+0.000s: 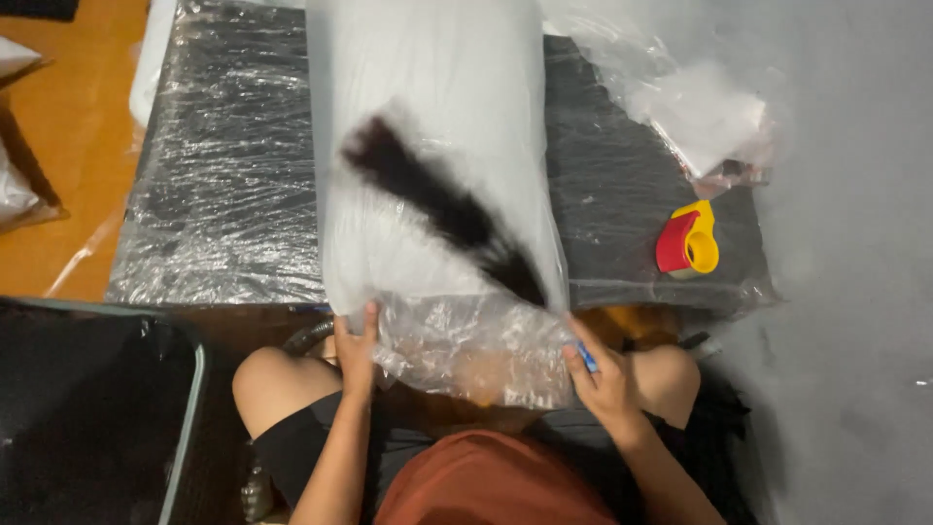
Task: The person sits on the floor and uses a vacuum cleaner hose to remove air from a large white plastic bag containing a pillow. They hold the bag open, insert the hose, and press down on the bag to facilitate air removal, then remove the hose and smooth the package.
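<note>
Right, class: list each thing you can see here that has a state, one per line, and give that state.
Clear bag: lying flat on the bench, near end open and crumpled, white filling and a dark hair bundle inside.
Left hand: gripping the bag's open end.
Right hand: gripping the open end, a small blue thing in its fingers.
Tape dispenser: resting on the bench, untouched.
Bench: wrapped in clear film.
</note>
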